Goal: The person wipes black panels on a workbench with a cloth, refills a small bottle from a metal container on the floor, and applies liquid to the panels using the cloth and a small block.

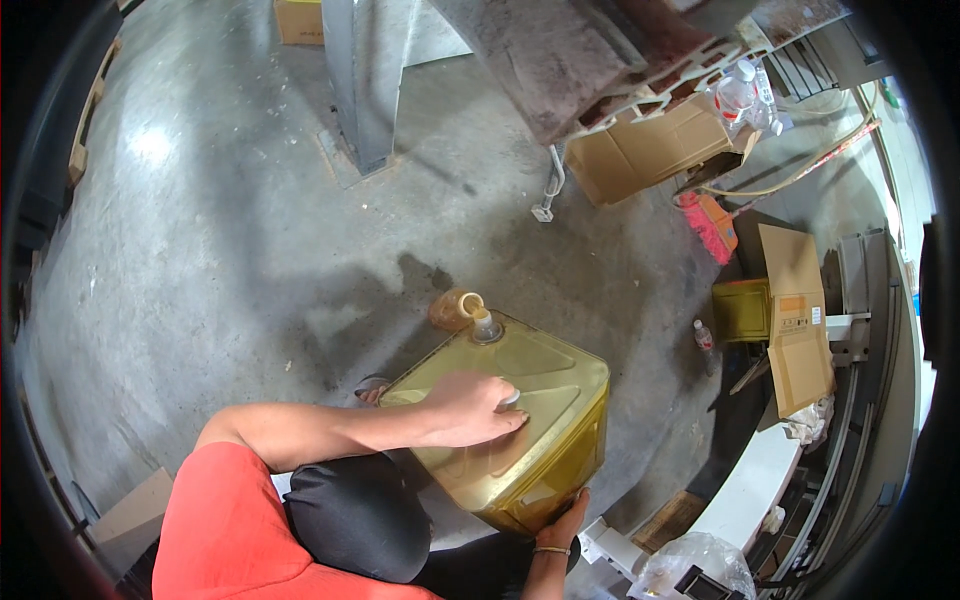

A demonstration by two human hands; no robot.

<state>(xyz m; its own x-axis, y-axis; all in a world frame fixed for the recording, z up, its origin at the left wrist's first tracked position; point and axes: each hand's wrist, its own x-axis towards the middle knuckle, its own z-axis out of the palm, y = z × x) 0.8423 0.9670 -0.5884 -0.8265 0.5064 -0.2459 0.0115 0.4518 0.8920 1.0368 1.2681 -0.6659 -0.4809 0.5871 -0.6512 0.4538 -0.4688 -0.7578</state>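
A square gold-coloured metal can [560, 430] is tilted away from me, its top face up. My left hand [470, 410] is closed at the middle of that top, around what looks like the can's handle [511, 398]. Low on the near side, my right hand [568, 522] grips the can's lower edge, its fingers partly hidden beneath it. The can's translucent spout [486, 328] is at the far corner, by the mouth of a plastic bottle [448, 310] with brownish contents. The bottle lies beyond the can, partly hidden by it; flow between them is too small to make out.
A grey metal post [368, 90] stands ahead on the concrete floor [240, 250]. To the right are open cardboard boxes [795, 320], another gold can [742, 310], a pink broom [708, 225] and a small clear bottle [703, 336]. Metal profiles [560, 60] hang overhead.
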